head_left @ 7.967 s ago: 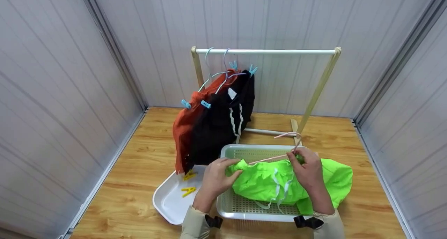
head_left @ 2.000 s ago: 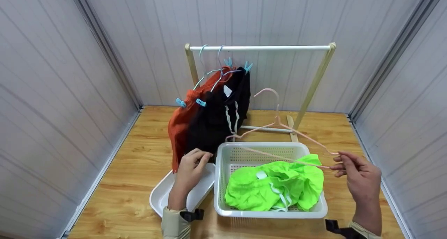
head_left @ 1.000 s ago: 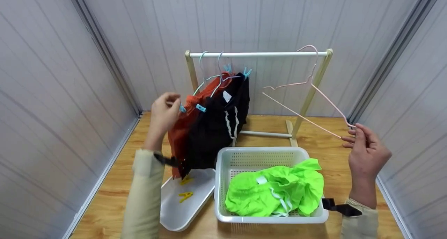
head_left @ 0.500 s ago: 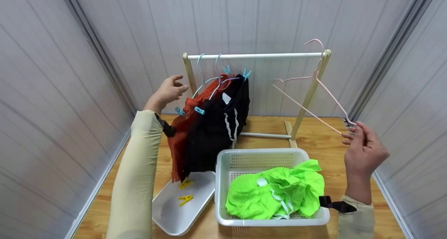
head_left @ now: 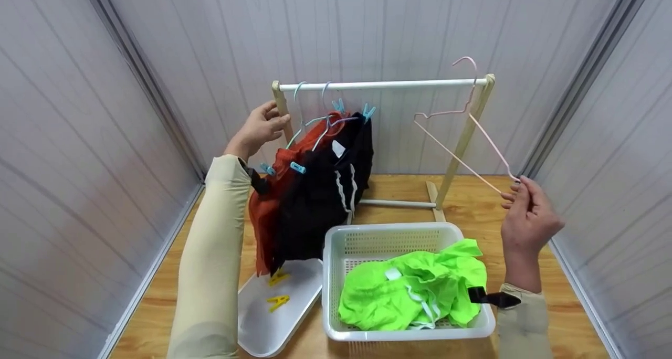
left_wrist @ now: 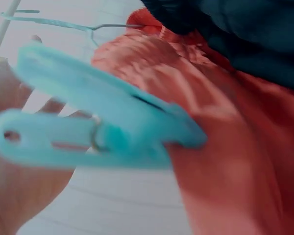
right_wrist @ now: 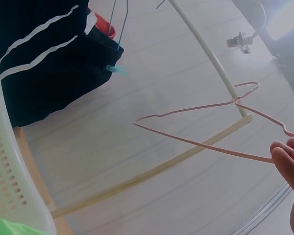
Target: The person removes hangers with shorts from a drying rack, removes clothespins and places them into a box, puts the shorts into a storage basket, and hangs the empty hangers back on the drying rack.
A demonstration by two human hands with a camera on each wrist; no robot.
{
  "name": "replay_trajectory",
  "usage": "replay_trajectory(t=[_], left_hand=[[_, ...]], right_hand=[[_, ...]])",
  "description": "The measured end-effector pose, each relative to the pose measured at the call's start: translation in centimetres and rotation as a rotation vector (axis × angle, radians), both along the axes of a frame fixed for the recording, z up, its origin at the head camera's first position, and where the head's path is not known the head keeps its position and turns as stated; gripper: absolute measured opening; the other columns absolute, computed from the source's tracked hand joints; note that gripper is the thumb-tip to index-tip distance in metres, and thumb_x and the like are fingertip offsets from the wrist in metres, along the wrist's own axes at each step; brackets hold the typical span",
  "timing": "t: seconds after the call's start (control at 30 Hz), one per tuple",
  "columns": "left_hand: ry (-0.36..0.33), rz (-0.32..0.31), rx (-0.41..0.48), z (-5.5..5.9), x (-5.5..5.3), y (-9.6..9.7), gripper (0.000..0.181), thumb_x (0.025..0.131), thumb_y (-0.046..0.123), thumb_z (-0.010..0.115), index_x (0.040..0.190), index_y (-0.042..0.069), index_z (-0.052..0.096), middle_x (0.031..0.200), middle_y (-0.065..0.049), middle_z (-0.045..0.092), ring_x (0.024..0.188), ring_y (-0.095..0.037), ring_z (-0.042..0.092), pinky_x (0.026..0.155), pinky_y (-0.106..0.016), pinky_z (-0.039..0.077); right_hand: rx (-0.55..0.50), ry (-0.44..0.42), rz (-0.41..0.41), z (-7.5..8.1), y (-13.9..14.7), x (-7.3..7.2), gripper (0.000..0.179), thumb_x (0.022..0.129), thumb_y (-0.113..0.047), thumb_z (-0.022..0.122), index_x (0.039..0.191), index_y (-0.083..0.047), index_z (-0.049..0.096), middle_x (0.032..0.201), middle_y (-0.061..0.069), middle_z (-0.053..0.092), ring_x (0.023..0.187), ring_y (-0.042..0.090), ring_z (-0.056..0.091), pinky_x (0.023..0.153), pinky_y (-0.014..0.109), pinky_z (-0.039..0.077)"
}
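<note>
In the head view my right hand point(head_left: 530, 217) pinches one corner of a pink wire clothes hanger point(head_left: 485, 133). The hanger carries nothing, and its hook rises just above the right end of the rail point(head_left: 399, 85). My left hand point(head_left: 257, 128) is at the wooden left post point(head_left: 281, 101) of the clothes rack, fingers behind it and thumb in front. Close below hang orange trousers point(head_left: 265, 212) and black trousers point(head_left: 320, 207), each fixed to its hanger with blue clothespins point(head_left: 297, 167). A blue clothespin point(left_wrist: 88, 122) hides much of the left hand in the left wrist view.
A white perforated basket point(head_left: 331, 317) stands in front of the rack with a bright green garment point(head_left: 404, 296) in it. To its left, a white tray point(head_left: 257, 333) holds yellow clothespins point(head_left: 278, 301). Grey walls enclose the wooden tabletop on the left, right and back.
The green garment, held earlier, now lies in the basket. My right hand has lifted the pink hanger toward the rail's right end. My left hand has risen to the left post.
</note>
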State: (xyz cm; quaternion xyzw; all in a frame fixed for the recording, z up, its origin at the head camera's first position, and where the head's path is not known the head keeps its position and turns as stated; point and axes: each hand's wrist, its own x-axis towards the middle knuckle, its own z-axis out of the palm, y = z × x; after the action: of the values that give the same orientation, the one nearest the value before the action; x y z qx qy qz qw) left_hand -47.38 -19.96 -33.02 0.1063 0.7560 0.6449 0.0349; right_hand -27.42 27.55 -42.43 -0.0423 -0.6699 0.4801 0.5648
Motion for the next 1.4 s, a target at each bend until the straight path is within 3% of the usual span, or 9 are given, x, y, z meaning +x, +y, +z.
replay_trajectory(t=[0.3,0.47,0.77,0.87,0.93,1.0,1.13,1.27,1.4], left_hand=[[-0.064,0.058,0.12,-0.5,-0.8,0.3,0.039,0.098,0.017,0.056,0.136,0.01,0.055,0.128,-0.015,0.056,0.113,-0.03,0.055,0.097,-0.047,0.044],[-0.024,0.056,0.141,-0.9,-1.2,0.2,0.036,0.099,0.017,0.056,0.134,0.009,0.057,0.119,-0.012,0.061,0.109,-0.028,0.056,0.098,-0.05,0.042],[0.031,0.057,0.142,-1.2,-1.7,0.4,0.037,0.097,0.019,0.058,0.133,0.01,0.058,0.116,-0.012,0.061,0.109,-0.027,0.056,0.095,-0.05,0.045],[0.026,0.068,0.133,-1.5,-1.6,0.4,0.037,0.097,0.019,0.058,0.134,0.01,0.058,0.117,-0.012,0.061,0.111,-0.027,0.056,0.093,-0.049,0.046],[0.015,0.075,0.13,-1.6,-1.5,0.4,0.037,0.098,0.018,0.058,0.134,0.01,0.058,0.119,-0.012,0.061,0.113,-0.026,0.055,0.093,-0.048,0.047],[0.012,0.078,0.127,-1.7,-1.3,0.3,0.037,0.098,0.018,0.057,0.134,0.01,0.058,0.12,-0.013,0.061,0.116,-0.026,0.054,0.093,-0.048,0.047],[0.024,0.084,0.132,-1.9,-1.2,0.3,0.037,0.098,0.018,0.057,0.134,0.01,0.058,0.121,-0.014,0.06,0.118,-0.028,0.052,0.095,-0.051,0.044],[0.021,0.094,0.148,-1.9,-1.3,0.4,0.035,0.097,0.017,0.058,0.132,0.01,0.059,0.119,-0.013,0.06,0.117,-0.028,0.052,0.096,-0.051,0.044],[0.018,0.095,0.159,-1.8,-1.3,0.5,0.036,0.097,0.017,0.058,0.132,0.01,0.06,0.12,-0.013,0.06,0.117,-0.028,0.052,0.095,-0.049,0.045]], right_hand=[[0.014,0.017,-0.001,-3.6,0.2,-2.1,0.018,0.093,-0.002,0.063,0.108,0.001,0.073,0.088,0.016,0.072,0.074,0.0,0.066,0.062,0.014,0.051],[0.013,-0.008,-0.021,-4.9,-0.1,-2.4,0.019,0.094,-0.005,0.062,0.109,0.002,0.072,0.087,0.016,0.072,0.073,-0.001,0.065,0.061,0.01,0.048],[0.029,-0.117,-0.148,-6.8,-1.1,-0.3,0.019,0.091,-0.013,0.067,0.106,-0.004,0.073,0.092,0.007,0.073,0.082,0.009,0.065,0.065,0.013,0.046],[0.064,-0.076,-0.211,-7.4,-2.3,0.8,0.015,0.088,-0.011,0.066,0.096,0.0,0.073,0.087,0.01,0.071,0.078,0.02,0.063,0.067,0.019,0.045],[0.09,-0.027,-0.206,-7.5,-3.8,1.5,0.01,0.085,-0.005,0.066,0.09,0.002,0.071,0.082,0.014,0.068,0.072,0.022,0.059,0.067,0.02,0.044],[0.121,0.014,-0.126,-7.3,-5.8,1.9,0.005,0.083,0.001,0.065,0.084,0.004,0.069,0.076,0.015,0.065,0.066,0.02,0.055,0.065,0.018,0.042],[0.156,-0.026,0.174,-5.3,-11.0,2.7,0.007,0.079,0.012,0.063,0.081,0.006,0.066,0.07,0.014,0.062,0.061,0.011,0.053,0.058,0.014,0.043],[0.146,-0.236,0.443,-4.7,-15.3,1.5,0.003,0.085,0.002,0.065,0.085,0.003,0.068,0.074,0.009,0.065,0.063,0.015,0.058,0.057,0.023,0.049],[0.092,-0.512,0.611,-6.2,-18.5,-2.1,0.017,0.091,-0.026,0.067,0.091,-0.009,0.068,0.08,0.001,0.066,0.07,0.017,0.06,0.064,0.032,0.051]])
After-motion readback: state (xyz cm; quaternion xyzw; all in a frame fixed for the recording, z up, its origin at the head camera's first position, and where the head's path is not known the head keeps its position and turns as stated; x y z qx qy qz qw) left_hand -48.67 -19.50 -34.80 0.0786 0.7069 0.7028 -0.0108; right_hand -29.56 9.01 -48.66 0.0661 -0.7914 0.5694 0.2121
